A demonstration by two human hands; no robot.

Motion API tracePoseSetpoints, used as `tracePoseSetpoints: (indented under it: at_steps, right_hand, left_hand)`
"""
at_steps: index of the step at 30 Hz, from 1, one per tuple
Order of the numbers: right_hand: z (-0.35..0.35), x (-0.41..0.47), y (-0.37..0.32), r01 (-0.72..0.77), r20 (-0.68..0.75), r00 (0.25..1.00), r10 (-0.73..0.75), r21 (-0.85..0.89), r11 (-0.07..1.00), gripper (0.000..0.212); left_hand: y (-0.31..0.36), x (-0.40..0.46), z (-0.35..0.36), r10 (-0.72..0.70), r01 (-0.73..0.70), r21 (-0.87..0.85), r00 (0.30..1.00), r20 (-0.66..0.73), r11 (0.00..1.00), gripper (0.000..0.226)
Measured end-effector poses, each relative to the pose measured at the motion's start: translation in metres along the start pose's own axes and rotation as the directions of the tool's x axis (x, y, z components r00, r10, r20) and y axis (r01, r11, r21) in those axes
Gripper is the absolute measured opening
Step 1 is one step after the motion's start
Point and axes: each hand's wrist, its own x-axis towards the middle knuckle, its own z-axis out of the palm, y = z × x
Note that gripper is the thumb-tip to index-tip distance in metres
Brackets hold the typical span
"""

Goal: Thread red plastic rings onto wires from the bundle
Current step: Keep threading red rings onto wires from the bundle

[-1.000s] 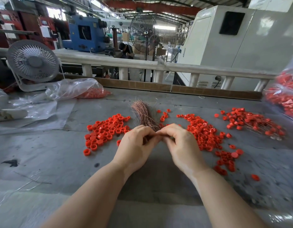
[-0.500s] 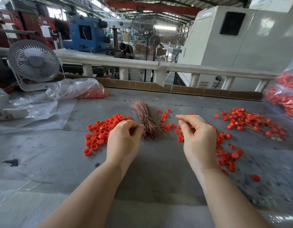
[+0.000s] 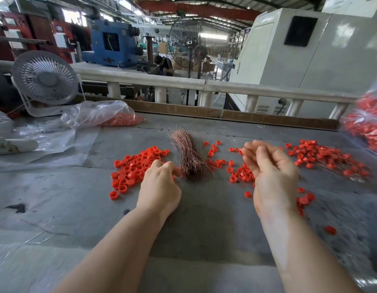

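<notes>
A copper wire bundle (image 3: 187, 157) lies mid-table, pointing away from me. My left hand (image 3: 160, 185) sits knuckles up at its near left end, with curled fingertips pinching at the wires. Loose red rings (image 3: 132, 168) are heaped left of the bundle, and more red rings (image 3: 239, 174) are scattered to its right. My right hand (image 3: 272, 170) hovers above those, palm turned left, fingers relaxed and holding nothing I can see. A pile of rings on wires (image 3: 331, 159) lies at the far right.
A clear bag of red rings (image 3: 367, 127) stands at the right edge and another bag (image 3: 103, 115) at the back left, beside a white desk fan (image 3: 44, 79). Plastic sheets cover the left of the grey table (image 3: 204, 225). A single ring (image 3: 330, 230) lies near right.
My hands were joined in front of the bundle, then parted. The right hand swung right and relaxed its pinch; the left hand moved left to the bundle's near end.
</notes>
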Motion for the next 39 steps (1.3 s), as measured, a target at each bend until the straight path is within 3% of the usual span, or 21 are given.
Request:
tracePoseSetpoints:
  at_steps: [3, 9, 14, 18, 22, 25, 28, 32, 39]
  right_hand:
    - [-0.002, 0.002, -0.001, -0.113, 0.008, 0.993, 0.114, 0.155, 0.981, 0.021]
    - [-0.002, 0.002, -0.002, -0.16, 0.012, 0.987, 0.161, 0.21, 0.964, 0.021]
    - [-0.001, 0.001, -0.003, -0.168, 0.014, 0.986, 0.168, 0.185, 0.968, 0.018]
    - [0.002, -0.001, -0.003, -0.129, 0.022, 0.992, 0.128, 0.118, 0.985, 0.018]
    - [0.005, -0.004, -0.003, -0.028, 0.064, 0.998, 0.03, -0.029, 0.999, 0.021]
    - [0.005, -0.005, -0.002, -0.023, 0.096, 0.995, 0.026, -0.034, 0.999, 0.022]
    - [0.003, -0.004, -0.003, -0.093, 0.12, 0.989, 0.084, 0.069, 0.993, 0.021]
    - [0.002, -0.002, -0.005, -0.171, 0.137, 0.979, 0.148, 0.177, 0.969, 0.021]
    - [0.003, -0.003, -0.005, -0.219, 0.164, 0.968, 0.191, 0.179, 0.959, 0.021]
  left_hand:
    - [0.0, 0.0, 0.0, 0.012, -0.012, -0.003, 0.999, -0.04, 1.0, 0.03]
    - [-0.008, 0.004, -0.001, -0.078, 0.082, 0.105, 0.996, -0.046, 0.991, 0.026]
    - [-0.005, 0.003, 0.001, -0.013, 0.009, -0.036, 0.993, -0.118, 0.999, 0.015]
    - [0.0, 0.003, -0.003, -0.052, -0.014, -0.274, 0.971, -0.232, 0.962, 0.012]
    - [0.006, 0.004, -0.002, -0.105, 0.037, -0.654, 0.992, -0.065, 0.756, 0.022]
    - [0.008, 0.002, -0.002, -0.079, 0.051, -0.762, 0.997, -0.001, 0.646, 0.025]
    - [0.01, 0.001, -0.004, -0.05, 0.09, -0.836, 0.996, 0.075, 0.542, 0.023]
    - [0.013, -0.002, -0.007, 0.01, 0.142, -0.863, 0.986, 0.168, 0.485, 0.021]
    - [0.015, -0.004, -0.008, 0.026, 0.181, -0.862, 0.975, 0.219, 0.473, 0.015]
